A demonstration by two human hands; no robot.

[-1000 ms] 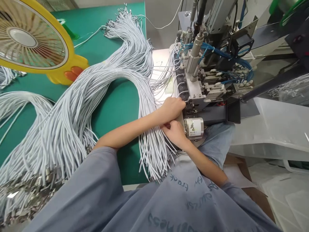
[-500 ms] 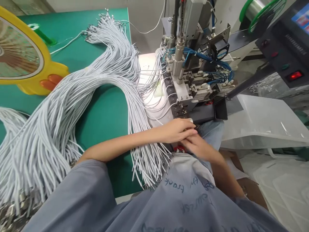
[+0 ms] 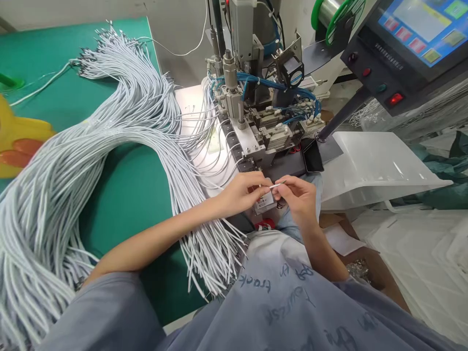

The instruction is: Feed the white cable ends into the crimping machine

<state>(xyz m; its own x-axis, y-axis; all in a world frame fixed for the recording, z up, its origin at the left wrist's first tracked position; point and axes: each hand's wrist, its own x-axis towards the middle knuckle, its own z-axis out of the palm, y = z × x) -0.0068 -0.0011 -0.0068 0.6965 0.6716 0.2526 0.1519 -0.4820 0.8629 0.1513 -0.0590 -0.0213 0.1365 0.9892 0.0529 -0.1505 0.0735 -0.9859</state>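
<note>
My left hand (image 3: 245,191) pinches a short stretch of white cable (image 3: 275,185) in front of the machine. At the cable's thin dark tip, my right hand (image 3: 297,193) has its thumb and fingers closed on the end. Under the hands is a small light-coloured box or block (image 3: 264,203) with dark print. A large bundle of white cables (image 3: 146,131) curves across the green table (image 3: 124,170), and its loose ends hang beside my left forearm. Several cables run into the dark slotted edge of the machine (image 3: 252,141).
A control panel with a lit screen (image 3: 420,29) stands at the upper right. A translucent sheet or tray (image 3: 380,165) lies right of the machine. A yellow fan base (image 3: 22,136) is at the left edge, a wire spool (image 3: 334,14) at the top.
The hands were crossed over each other; now they are side by side, pinching a cable between them. The view has shifted, so the bundle and machine appear further left.
</note>
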